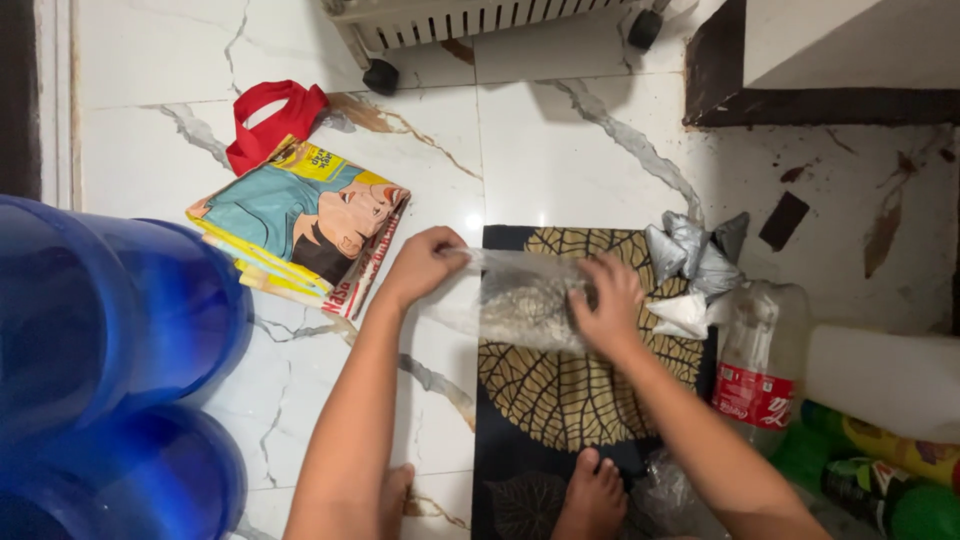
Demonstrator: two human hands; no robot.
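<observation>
A clear crumpled plastic bag (512, 300) is stretched between both hands above a black mat with a gold leaf pattern (560, 395). My left hand (425, 262) pinches the bag's left end. My right hand (607, 300) is closed on its right end. Just right of my right hand lies a heap of crumpled silver and white wrappers (692, 262). A clear plastic bottle with a red label (758, 350) lies beside the heap.
A printed tote bag with red handles (300, 225) lies on the marble floor to the left. Large blue water jugs (110, 330) fill the left edge. A white container (880, 375) and green bottles (900, 480) sit at right. My feet (592, 500) rest on the mat.
</observation>
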